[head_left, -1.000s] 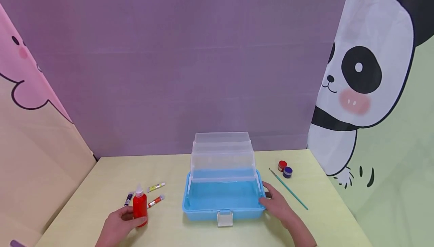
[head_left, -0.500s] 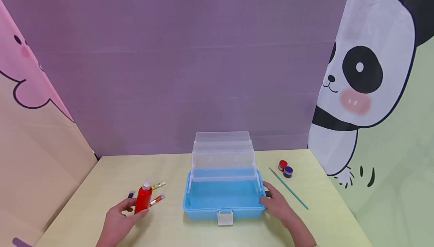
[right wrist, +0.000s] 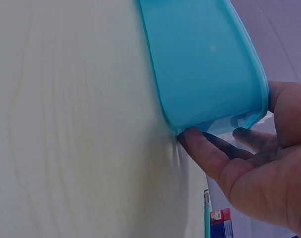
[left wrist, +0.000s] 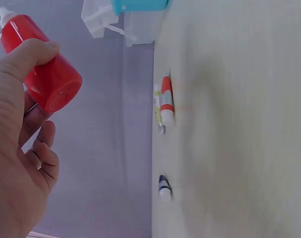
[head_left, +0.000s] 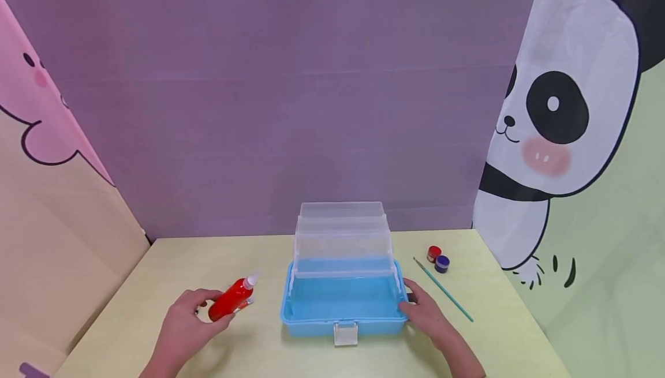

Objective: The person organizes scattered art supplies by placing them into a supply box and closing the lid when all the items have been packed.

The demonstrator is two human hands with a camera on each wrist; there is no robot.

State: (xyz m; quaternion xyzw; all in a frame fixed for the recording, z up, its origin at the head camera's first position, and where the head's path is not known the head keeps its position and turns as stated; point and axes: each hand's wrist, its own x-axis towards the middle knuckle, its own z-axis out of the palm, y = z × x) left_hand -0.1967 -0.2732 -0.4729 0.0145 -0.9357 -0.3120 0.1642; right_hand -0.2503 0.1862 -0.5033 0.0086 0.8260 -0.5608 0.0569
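A red bottle (head_left: 228,300) with a whitish nozzle is pinched between the thumb and fingers of my left hand (head_left: 182,329), tilted with its nozzle up and to the right, above the table. The left wrist view shows the bottle (left wrist: 46,69) raised off the surface, the thumb across its side. My right hand (head_left: 427,313) holds the right end of a light blue box (head_left: 345,327), whose clear lid and trays stand raised at the back. In the right wrist view the fingers lie against the box's end wall (right wrist: 210,64), with the thumb at its rim.
Small paint tubes, a red one (left wrist: 167,99) and a dark one (left wrist: 164,188) among them, lie beneath the left hand. Right of the box are a teal brush (head_left: 444,290), a red pot (head_left: 433,253) and a purple pot (head_left: 442,263). A purple cloth hangs behind the table.
My left hand has lifted the red bottle off the table and tipped it from upright toward the right. The right hand and the box have stayed in place.
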